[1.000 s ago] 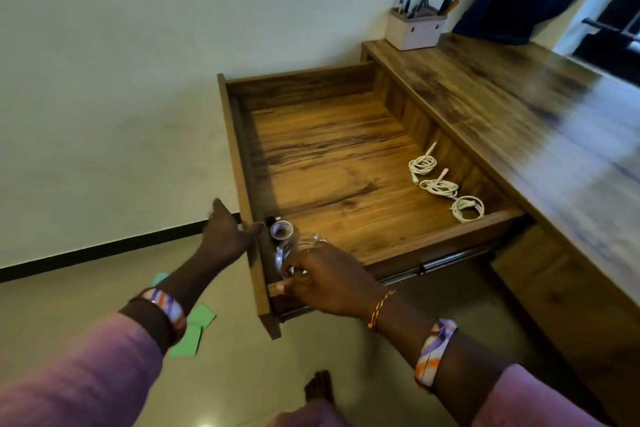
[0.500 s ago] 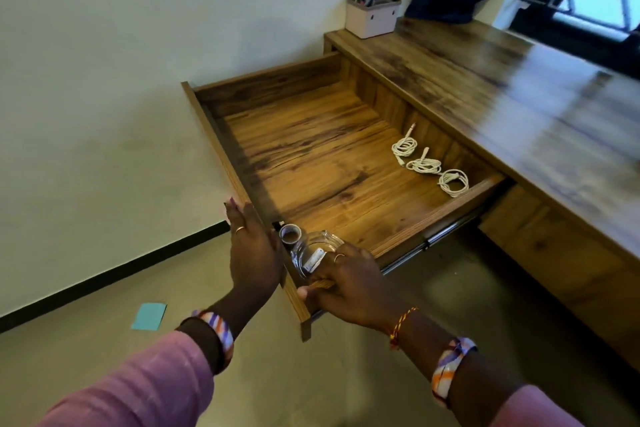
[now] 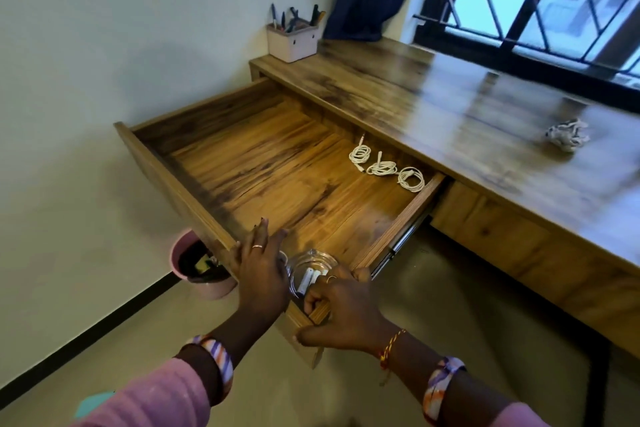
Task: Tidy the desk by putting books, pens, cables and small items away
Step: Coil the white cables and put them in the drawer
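Note:
The wooden drawer (image 3: 166,177) of the desk (image 3: 450,107) stands pulled far out. Three coiled white cables (image 3: 382,168) lie in a row along its right side. In the near corner sits a clear glass jar (image 3: 311,269) with small white items inside. My left hand (image 3: 263,270) rests flat on the drawer's front rim beside the jar, fingers spread, and hides most of a tape roll. My right hand (image 3: 343,315) curls around the front panel's near corner. A crumpled paper ball (image 3: 568,134) lies on the desk top.
A pale pen holder (image 3: 292,40) full of pens stands at the desk's back left corner by the wall. A pink bin (image 3: 183,253) with scraps sits on the floor under the drawer's left side. A teal note (image 3: 91,404) lies on the floor. A barred window runs behind the desk.
My left hand moved from the outside of the drawer front onto its top rim, covering the tape roll. My right hand kept its grip on the front panel. The view swung right.

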Demonstrator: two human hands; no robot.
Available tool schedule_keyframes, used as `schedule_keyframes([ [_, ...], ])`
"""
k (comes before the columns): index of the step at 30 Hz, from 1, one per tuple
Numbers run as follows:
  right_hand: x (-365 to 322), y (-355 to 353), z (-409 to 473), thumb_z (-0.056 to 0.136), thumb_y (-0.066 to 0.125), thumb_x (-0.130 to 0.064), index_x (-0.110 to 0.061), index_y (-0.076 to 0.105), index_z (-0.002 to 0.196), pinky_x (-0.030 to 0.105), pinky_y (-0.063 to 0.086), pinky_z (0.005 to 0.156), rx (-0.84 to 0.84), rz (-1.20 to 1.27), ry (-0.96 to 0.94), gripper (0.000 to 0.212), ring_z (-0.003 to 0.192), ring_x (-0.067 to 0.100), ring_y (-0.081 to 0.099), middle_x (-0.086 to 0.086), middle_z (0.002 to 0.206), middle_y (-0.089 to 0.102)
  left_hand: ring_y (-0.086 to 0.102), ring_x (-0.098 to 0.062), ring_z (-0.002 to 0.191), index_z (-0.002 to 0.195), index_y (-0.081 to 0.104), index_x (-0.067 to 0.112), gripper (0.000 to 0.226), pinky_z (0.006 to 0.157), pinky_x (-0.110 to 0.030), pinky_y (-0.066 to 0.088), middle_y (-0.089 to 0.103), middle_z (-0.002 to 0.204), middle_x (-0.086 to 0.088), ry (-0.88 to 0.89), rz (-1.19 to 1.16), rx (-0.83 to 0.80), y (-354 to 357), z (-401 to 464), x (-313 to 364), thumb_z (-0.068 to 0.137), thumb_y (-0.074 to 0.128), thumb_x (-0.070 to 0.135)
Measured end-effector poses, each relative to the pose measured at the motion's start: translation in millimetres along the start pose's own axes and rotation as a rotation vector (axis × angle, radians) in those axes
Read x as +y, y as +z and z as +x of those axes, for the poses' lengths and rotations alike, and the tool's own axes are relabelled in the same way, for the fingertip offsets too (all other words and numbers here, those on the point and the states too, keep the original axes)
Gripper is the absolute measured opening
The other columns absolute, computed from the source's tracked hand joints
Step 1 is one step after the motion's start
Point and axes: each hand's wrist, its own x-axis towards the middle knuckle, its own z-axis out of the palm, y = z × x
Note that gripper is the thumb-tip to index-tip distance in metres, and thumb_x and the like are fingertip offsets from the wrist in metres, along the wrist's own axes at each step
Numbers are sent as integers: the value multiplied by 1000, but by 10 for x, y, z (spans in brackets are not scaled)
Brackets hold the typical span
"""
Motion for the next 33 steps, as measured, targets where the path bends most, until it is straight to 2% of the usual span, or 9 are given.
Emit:
schedule_keyframes([
  [3,156,-48,81,46,49,-66,-27,62,77,31,13,74,9,6,52,51,87,-2,36,-22,66,47,37,-30,135,121,59,16,44,106,-40,10,40,146,-12,30,-12,-14,136,141,130,80,59,0],
  [7,471,-149,210,44,53,-59,-28,58,69,31,31,80,45,73,126,41,83,-1,39,-18,69,50,36,-24,136,124,56,18,45,104,-35,7,42,145,-7,77,-30,-31,324,382,319,82,55,3],
  [15,1098,-459,409,46,63,-52,-27,57,75,31,20,77,134,48,131,38,91,-24,31,-24,74,43,31,-16,138,133,46,29,47,106,-40,12,39,147,4,128,4,-109,695,830,801,88,50,16],
  [18,1333,-675,508,49,60,-57,-38,54,104,31,22,88,89,41,137,59,99,-17,25,-36,101,42,22,-15,140,139,36,31,49,109,-41,13,29,151,6,120,20,-150,844,1054,1021,92,46,25],
  [21,1626,-904,617,50,55,-63,-38,25,141,29,9,106,52,-72,164,99,136,12,12,-14,148,23,17,-18,141,142,29,27,49,110,-43,13,23,153,3,139,29,-157,1024,1293,1257,95,40,34],
  [26,2038,-1283,763,57,63,-65,-26,-14,147,41,-15,107,26,-293,277,124,137,22,-32,1,151,-32,5,-25,144,146,19,21,95,111,-45,13,6,157,-5,282,-201,-332,1262,1672,1378,68,37,72],
  [28,2184,-1380,826,57,61,-71,-19,-16,147,45,-19,105,37,-369,332,129,137,28,-33,9,151,-32,-17,-21,142,144,-10,31,123,112,-41,5,-24,154,-2,374,-208,-514,1244,1890,1376,49,43,89],
  [30,2268,-1453,877,56,61,-73,-12,-13,147,48,-17,109,24,-384,384,132,141,30,-25,13,154,-22,-33,-17,135,133,-35,39,130,110,-39,-8,-45,143,4,582,49,-612,1210,2150,1442,51,55,83],
  [33,2311,-1548,925,59,64,-68,-8,-1,148,47,-5,116,33,-381,376,125,145,27,-2,12,157,1,-28,-16,139,143,-22,28,127,112,-39,-12,-30,151,3,793,330,-556,1248,2425,1616,64,73,56],
])
